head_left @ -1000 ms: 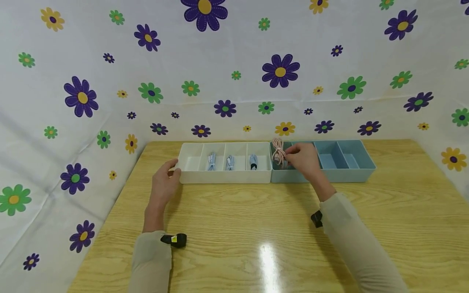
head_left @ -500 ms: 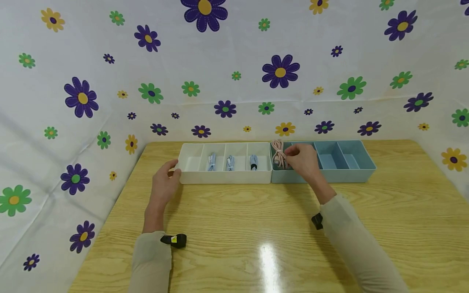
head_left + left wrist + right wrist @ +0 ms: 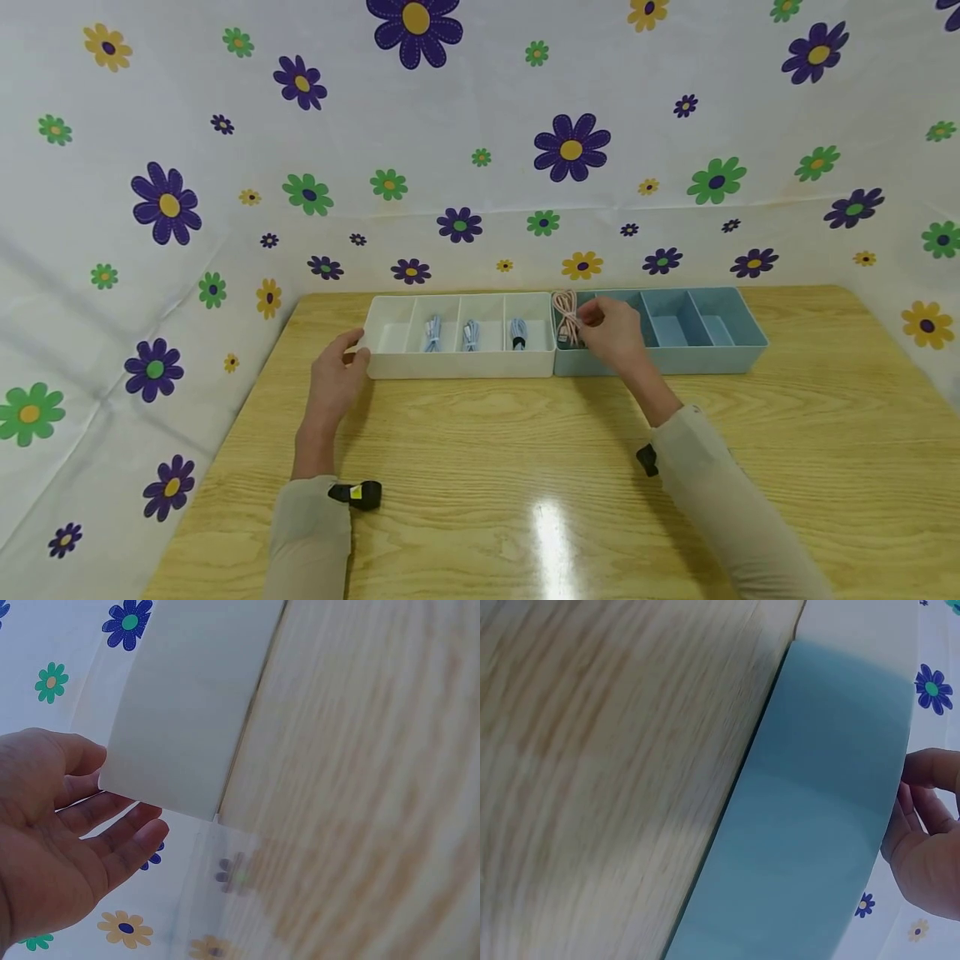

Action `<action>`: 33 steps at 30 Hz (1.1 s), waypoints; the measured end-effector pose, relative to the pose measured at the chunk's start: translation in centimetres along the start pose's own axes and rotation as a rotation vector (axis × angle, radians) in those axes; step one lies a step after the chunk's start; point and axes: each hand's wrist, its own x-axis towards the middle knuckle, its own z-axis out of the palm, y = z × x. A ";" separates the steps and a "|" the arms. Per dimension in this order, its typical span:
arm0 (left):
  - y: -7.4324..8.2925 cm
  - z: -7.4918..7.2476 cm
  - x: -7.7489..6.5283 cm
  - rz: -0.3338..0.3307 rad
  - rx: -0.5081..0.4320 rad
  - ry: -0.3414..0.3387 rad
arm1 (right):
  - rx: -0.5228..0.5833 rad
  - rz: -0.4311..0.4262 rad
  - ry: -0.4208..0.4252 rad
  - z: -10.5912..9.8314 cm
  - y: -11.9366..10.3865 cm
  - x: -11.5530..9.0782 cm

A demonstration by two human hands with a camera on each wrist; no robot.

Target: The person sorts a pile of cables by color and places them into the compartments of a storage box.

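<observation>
My right hand (image 3: 613, 335) pinches a pink bundled cable (image 3: 567, 310) at the leftmost compartment of the blue divided box (image 3: 663, 360). The bundle stands tilted there, its top near the back rim and its plug lower down inside. In the right wrist view the fingers reach over the top edge of the blue wall (image 3: 802, 802), which hides the cable. My left hand (image 3: 341, 375) touches the left end of the white divided box (image 3: 457, 365). Its thumb and relaxed fingers lie at the corner of the white wall (image 3: 187, 705) in the left wrist view.
Light blue bundled cables (image 3: 433, 333) lie in three of the white box's compartments, one with a black tie. The two boxes stand end to end at the back of the wooden table (image 3: 465, 467). Behind them hangs a flower-patterned cloth (image 3: 480, 100).
My right hand has brought the pink cable a little lower into the leftmost blue compartment and shifted slightly left. The left hand has stayed at the white box's end.
</observation>
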 end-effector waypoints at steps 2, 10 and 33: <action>0.0 0.0 0.0 -0.005 -0.005 -0.003 | -0.014 -0.004 0.006 0.1 -0.1 -0.1; 0.2 -0.1 -0.1 -0.009 -0.012 -0.008 | -0.068 0.028 0.018 0.4 -0.6 -0.2; 0.4 -0.1 -0.2 -0.025 -0.031 -0.014 | 0.166 0.019 0.029 0.3 0.6 -0.2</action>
